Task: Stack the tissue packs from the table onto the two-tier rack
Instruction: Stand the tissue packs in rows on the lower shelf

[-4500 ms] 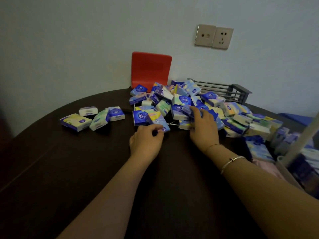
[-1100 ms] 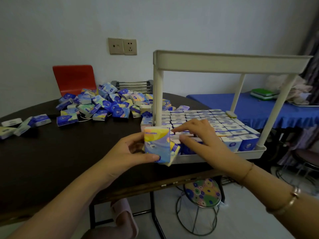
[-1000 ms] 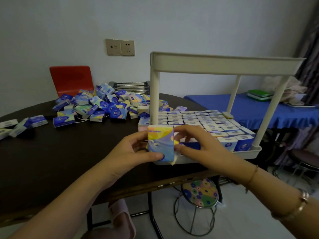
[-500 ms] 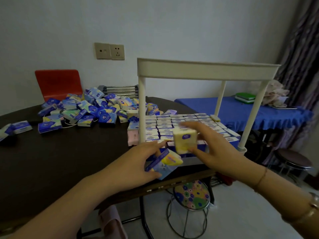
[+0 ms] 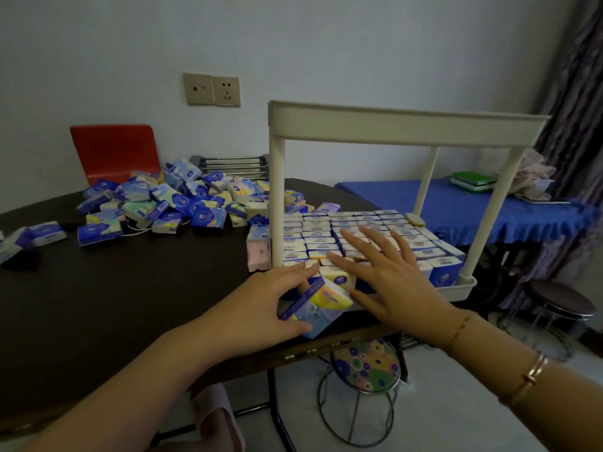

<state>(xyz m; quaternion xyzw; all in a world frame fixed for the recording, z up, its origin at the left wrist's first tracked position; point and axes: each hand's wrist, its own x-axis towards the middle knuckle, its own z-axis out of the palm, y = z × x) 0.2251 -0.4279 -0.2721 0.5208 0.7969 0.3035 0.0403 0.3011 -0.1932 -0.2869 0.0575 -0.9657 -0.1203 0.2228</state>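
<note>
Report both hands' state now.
Left hand: closed on tissue packs.
Right hand: open, fingers spread over the rack's lower tier, holding nothing.

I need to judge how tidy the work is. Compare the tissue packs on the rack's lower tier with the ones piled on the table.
The packs on the lower tier stand on edge in straight, tight rows; the pile on the table lies jumbled, packs tilted and overlapping. The tier packs sit inside the rack, walled by its rim; the pile spreads loose, with strays off to the left. Both are small, mostly blue-and-white wrapped packs.
</note>
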